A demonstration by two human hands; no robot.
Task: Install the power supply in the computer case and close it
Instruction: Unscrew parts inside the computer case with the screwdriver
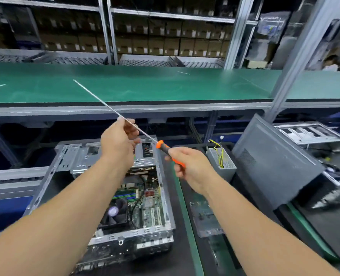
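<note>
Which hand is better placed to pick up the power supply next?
Probably the right hand: the power supply stands just right of it, outside the open case. But it grips the screwdriver handle and must free itself. The left hand, on the shaft, is farther away.

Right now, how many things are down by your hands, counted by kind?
Hands: 2, left hand and right hand
Screwdriver: 1
Open computer case: 1
Power supply with yellow and black wires: 1
Grey side panel: 1
Total: 6
</note>
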